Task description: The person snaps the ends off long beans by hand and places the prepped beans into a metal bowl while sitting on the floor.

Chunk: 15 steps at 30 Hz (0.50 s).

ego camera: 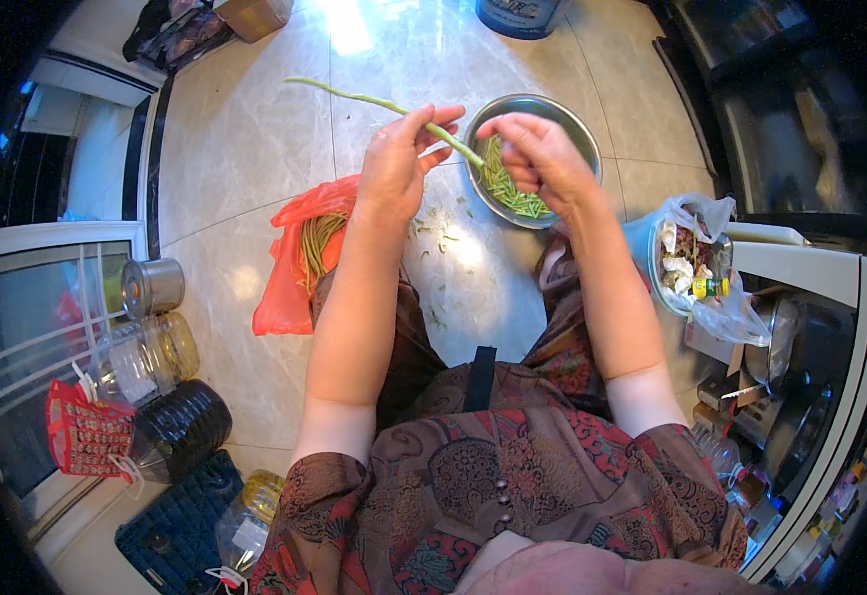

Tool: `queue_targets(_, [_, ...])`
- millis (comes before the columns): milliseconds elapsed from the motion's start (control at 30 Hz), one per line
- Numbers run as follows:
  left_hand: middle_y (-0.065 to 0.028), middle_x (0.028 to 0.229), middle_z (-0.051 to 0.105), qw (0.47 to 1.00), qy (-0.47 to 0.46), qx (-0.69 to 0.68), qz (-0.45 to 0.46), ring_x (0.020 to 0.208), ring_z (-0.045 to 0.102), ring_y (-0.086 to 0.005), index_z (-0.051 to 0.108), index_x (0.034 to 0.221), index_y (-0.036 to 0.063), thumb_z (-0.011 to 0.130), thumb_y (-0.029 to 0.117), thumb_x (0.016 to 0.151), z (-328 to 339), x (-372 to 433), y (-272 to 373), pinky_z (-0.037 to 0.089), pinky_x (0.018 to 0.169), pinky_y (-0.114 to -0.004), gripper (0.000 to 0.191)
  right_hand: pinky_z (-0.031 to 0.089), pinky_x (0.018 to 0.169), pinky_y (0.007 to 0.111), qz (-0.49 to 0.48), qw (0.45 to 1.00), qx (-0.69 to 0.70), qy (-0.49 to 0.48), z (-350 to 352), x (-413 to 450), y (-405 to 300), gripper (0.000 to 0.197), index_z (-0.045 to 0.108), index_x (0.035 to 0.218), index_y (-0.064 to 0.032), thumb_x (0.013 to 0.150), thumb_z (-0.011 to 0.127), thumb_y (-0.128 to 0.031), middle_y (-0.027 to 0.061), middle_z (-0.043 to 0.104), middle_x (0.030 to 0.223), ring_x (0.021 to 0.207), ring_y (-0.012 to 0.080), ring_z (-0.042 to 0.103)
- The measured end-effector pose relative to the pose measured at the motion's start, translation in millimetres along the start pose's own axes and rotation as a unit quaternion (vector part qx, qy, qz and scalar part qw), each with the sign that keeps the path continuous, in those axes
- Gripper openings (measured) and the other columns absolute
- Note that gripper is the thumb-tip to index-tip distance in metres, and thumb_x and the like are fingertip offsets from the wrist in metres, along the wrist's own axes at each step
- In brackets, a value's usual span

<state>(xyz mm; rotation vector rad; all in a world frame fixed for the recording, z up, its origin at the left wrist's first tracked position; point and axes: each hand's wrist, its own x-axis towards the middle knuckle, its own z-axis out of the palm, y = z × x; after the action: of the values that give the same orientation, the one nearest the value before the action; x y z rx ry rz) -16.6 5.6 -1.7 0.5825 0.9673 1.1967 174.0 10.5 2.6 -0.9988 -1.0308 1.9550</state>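
My left hand [400, 152] holds a long green bean [359, 97] that slants down to the right across the palm. The bean's near end hangs at the left rim of a stainless steel bowl [590, 134]. Short pieces of green bean [508, 186] lie inside this bowl. Above it is my right hand [545, 160], slightly blurred, its fingers curled near the bean's end; whether something is pinched in them is not visible. To the left, a red plastic bag [281, 297] lies on the floor with a bundle of long beans [322, 242] in its mouth.
Bean scraps [437, 242] dot the tiled floor between the legs. A blue bin [645, 249] lined with a plastic bag stands at right, full of waste. Left are a metal pot [152, 288], large plastic bottles [184, 428] and a red patterned bag [87, 431]. A blue bucket [519, 18] stands ahead.
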Motion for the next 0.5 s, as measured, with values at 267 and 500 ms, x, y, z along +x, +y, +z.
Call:
queue_targets(267, [-0.0045,0.087,0.066,0.992,-0.022,0.126,0.003,0.080,0.059,-0.0121,0.069,0.095,0.0035,0.054,0.031,0.089,15.9,-3.5,-7.3,0.044,0.068,-0.025,0.031,0.026,0.039,0.018,-0.004,0.995,-0.045,-0.090,9.3,0.4,6.8,0.019,0.060,0.076,-0.0047,0.086,0.062,-0.021,0.0007,0.056,0.064,0.045,0.0023,0.039])
queue_targets(500, [-0.0062,0.082,0.068,0.963,-0.088,0.224,0.124,0.075,0.061,-0.0085,0.067,0.095,-0.0039,0.068,0.013,0.082,13.8,-3.3,-17.0,0.049,0.069,-0.022,0.021,0.026,0.039,0.016,-0.091,0.991,-0.067,0.064,-3.2,10.9,9.8,0.018,0.060,0.084,-0.0052,0.089,0.059,-0.022,-0.0024,0.054,0.064,0.045,0.0014,0.039])
